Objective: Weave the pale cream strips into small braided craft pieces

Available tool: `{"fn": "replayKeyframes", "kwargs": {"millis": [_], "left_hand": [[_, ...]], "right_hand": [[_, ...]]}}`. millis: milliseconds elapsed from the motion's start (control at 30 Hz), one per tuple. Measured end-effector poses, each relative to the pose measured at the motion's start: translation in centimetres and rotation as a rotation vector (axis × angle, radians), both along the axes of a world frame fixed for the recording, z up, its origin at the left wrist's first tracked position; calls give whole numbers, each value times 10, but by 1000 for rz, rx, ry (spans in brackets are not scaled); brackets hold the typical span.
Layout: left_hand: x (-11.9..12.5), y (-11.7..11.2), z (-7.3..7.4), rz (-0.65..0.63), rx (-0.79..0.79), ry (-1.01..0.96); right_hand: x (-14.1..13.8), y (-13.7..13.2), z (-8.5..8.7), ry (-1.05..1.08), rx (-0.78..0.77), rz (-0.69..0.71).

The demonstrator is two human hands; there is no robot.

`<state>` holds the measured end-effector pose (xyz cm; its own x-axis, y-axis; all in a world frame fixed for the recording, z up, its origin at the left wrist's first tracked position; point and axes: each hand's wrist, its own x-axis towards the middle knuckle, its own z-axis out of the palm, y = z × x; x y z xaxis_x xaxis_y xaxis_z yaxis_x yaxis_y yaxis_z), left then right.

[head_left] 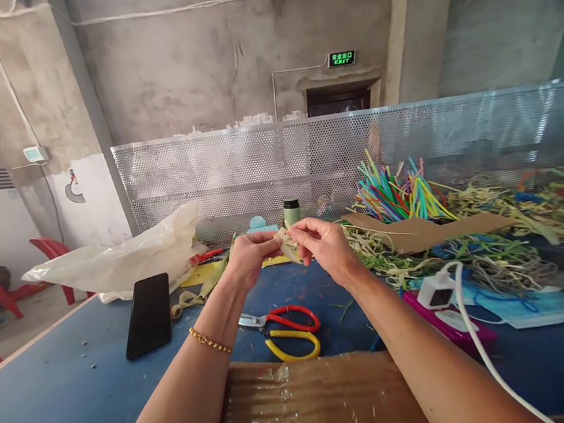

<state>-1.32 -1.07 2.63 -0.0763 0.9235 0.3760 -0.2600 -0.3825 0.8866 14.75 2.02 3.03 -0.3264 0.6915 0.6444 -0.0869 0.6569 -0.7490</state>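
Note:
My left hand (250, 259) and my right hand (328, 247) meet above the middle of the blue table (55, 389). Both are closed, thumbs against fingers, on a pale cream strip (291, 249) that looks like dried husk. One end of it sticks up by my right fingertips, and a wider flap hangs between the hands. Below them lies a pair of scissors (291, 311) with one red and one yellow handle loop. Nearest me is a brown cardboard piece (318, 399) with shiny tape over it, between my forearms.
A black phone (147, 315) and a crumpled plastic bag (118, 252) lie left. A green bottle (291, 212) stands behind my hands. To the right are heaped plant strips (489, 210), colourful pipe cleaners (403, 191), a magenta power strip (452, 318) with a white cable, and blue masks (542, 307).

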Motion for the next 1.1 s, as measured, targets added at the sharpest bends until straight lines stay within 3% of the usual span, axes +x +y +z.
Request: {"fn": "replayKeyframes", "kwargs": {"millis": [333,700,900,1000,1100], "left_hand": [[6,-4,2,-31,-70,-126],[8,-4,2,-36,-120,-184],[8,-3,2,-16,-117,-163],[9,-2,0,38,-81,-88],[11,0,-3,171,-21,40]], "right_hand": [[-2,1,0,78,-172,48],[-3,1,0,17,-175,-69],[-1,6,-4,-40,-154,-66],[-1,7,-5,-58,-103,-105],[-3,3,-4,-101,-78,-186]]}}
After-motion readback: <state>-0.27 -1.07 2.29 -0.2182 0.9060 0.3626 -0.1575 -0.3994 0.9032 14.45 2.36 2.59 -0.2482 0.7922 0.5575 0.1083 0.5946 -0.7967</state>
